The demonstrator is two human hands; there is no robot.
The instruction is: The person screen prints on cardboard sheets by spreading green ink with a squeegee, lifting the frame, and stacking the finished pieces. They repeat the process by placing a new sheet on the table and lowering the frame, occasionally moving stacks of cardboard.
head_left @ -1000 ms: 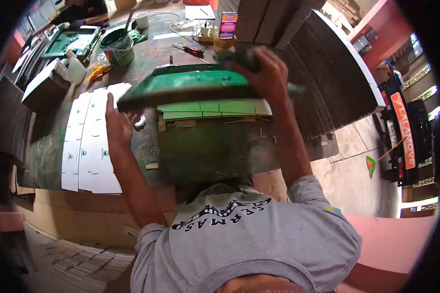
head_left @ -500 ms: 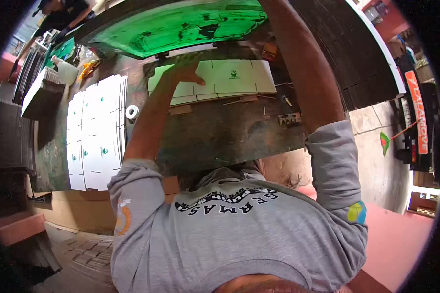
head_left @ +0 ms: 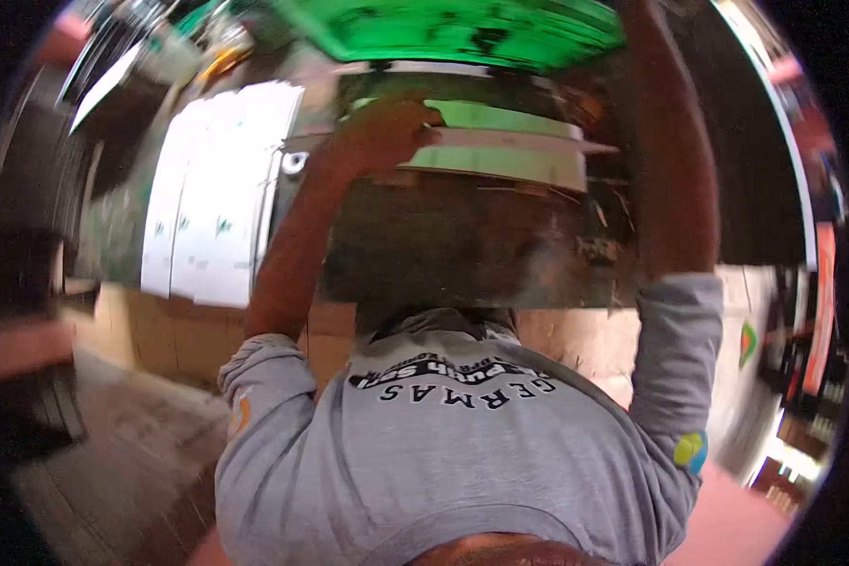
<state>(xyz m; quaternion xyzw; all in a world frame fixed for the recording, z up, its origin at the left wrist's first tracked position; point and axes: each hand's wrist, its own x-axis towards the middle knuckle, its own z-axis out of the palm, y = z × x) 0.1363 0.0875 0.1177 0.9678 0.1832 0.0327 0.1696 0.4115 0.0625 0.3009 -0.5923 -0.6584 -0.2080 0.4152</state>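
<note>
My left hand (head_left: pixel 382 134) is closed on a pale cardboard sheet (head_left: pixel 519 139), which is seen nearly edge-on as a long thin strip above the table. Below it, another flat pale sheet (head_left: pixel 528 168) lies tinted by green light. My right forearm (head_left: pixel 674 170) reaches up beside the green screen in its frame (head_left: pixel 424 33); the right hand is cut off by the top edge. The raised screen stands tilted behind the sheets.
White printed cardboard sheets (head_left: pixel 212 198) lie at the left of the dark table (head_left: pixel 424 236), near a roll of tape (head_left: pixel 294 163). A blurred container (head_left: pixel 174 57) stands at the back left. A dark stack with a pale edge (head_left: pixel 755 141) is on the right.
My left hand has closed on a sheet and raised it, tipping it edge-on. The view has shifted and blurred; my right hand remains beyond the top edge.
</note>
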